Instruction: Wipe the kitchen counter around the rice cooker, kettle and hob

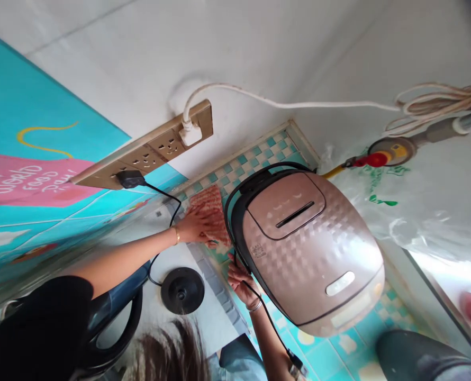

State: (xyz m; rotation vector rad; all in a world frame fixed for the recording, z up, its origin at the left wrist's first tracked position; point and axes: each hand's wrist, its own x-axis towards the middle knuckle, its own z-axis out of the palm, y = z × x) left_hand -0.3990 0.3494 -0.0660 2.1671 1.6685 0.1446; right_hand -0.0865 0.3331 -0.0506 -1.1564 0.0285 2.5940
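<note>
My left hand point(196, 225) presses down on a reddish patterned cloth point(209, 201), its fingers spread over it on the tiled surface beside the wall. The beige rice cooker point(318, 259), with a closed lid and a black carry handle, stands to the right of the cloth. At the cooker's left lower edge, my right hand point(241, 280) has its fingers curled by the handle, partly hidden underneath. A black power cord point(265, 307) passes over that hand and ends in a plug point(296, 362) near my right forearm.
A round black kettle base point(182, 290) sits on the white surface, wired to a black plug point(130, 179) in the socket strip point(152, 153). The dark kettle point(112, 317) is at lower left. On the right wall is a red-handled gas valve point(378, 159).
</note>
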